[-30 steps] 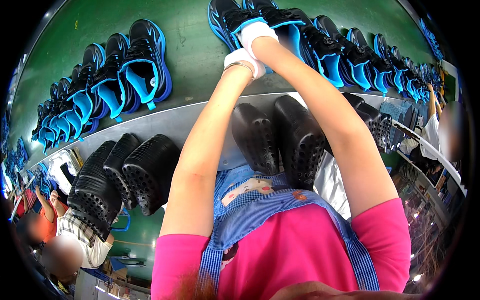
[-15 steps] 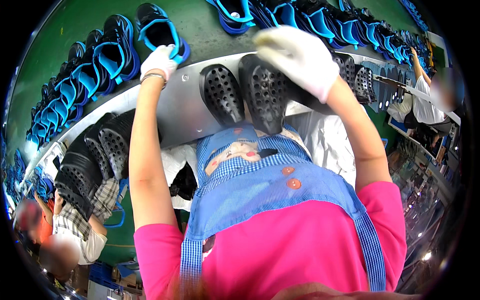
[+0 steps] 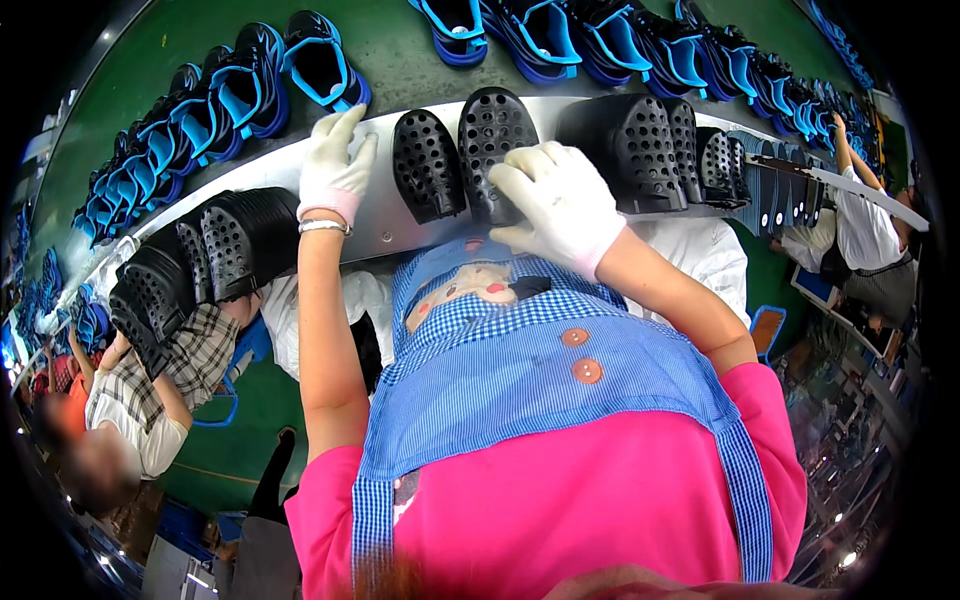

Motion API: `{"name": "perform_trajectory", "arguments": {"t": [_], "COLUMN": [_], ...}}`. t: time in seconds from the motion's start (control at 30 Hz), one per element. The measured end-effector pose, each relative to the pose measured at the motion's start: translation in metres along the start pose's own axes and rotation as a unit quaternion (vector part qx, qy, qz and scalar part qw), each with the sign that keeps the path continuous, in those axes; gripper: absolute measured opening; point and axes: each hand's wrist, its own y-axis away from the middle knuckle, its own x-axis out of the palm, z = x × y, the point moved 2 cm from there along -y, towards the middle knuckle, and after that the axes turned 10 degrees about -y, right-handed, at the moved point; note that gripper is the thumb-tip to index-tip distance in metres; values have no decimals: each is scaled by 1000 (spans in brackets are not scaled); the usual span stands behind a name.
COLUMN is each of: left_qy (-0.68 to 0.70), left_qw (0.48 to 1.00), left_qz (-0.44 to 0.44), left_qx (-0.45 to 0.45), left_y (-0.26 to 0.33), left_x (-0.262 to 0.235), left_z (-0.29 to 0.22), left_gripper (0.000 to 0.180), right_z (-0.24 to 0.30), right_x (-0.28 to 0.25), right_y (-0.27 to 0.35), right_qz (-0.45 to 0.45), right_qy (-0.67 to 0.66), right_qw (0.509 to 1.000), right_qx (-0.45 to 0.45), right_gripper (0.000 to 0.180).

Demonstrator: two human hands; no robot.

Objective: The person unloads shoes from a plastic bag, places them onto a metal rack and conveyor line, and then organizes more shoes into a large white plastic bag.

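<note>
Green tabletop (image 3: 395, 65) filled the background. Midway along its metal near edge (image 3: 385, 200) sat two black perforated forms (image 3: 490, 125); the right hand (image 3: 560, 200) curled over the right one, though whether it gripped could not be told. Over that edge, the left hand (image 3: 335, 165) was spread wide, just beside a black-blue shoe (image 3: 320, 65). More shoes (image 3: 610, 45) ran toward both ends, beyond more forms (image 3: 645, 140).

Remotely, I locate the left shoe row (image 3: 245, 92) and right shoe row (image 3: 612, 45) on the table (image 3: 400, 75), with a gap between. Before them, the ledge (image 3: 378, 205) carries 2 molded pieces (image 3: 426, 165): left hand (image 3: 335, 168) to their left, right hand (image 3: 562, 200) over the right piece. Stacks (image 3: 640, 150) flank both hands.
</note>
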Motion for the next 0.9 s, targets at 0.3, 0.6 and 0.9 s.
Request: {"name": "perform_trajectory", "arguments": {"t": [0.3, 0.6, 0.9], "left_qy": [160, 785, 762], "left_qw": [984, 521, 623], "left_qz": [53, 334, 166], "left_qx": [-51, -40, -53], "left_y": [22, 32, -40], "left_x": [-24, -35, -5], "left_z": [-30, -81, -72], "left_gripper": [37, 63, 32], "right_z": [11, 32, -10], "right_x": [-28, -55, -27], "right_y": [-2, -43, -94], "right_qz": [-12, -88, -70], "right_qy": [-58, -159, -72], "right_qw": [997, 977, 986], "right_qx": [-43, -113, 136], "right_gripper": [49, 54, 38]}}
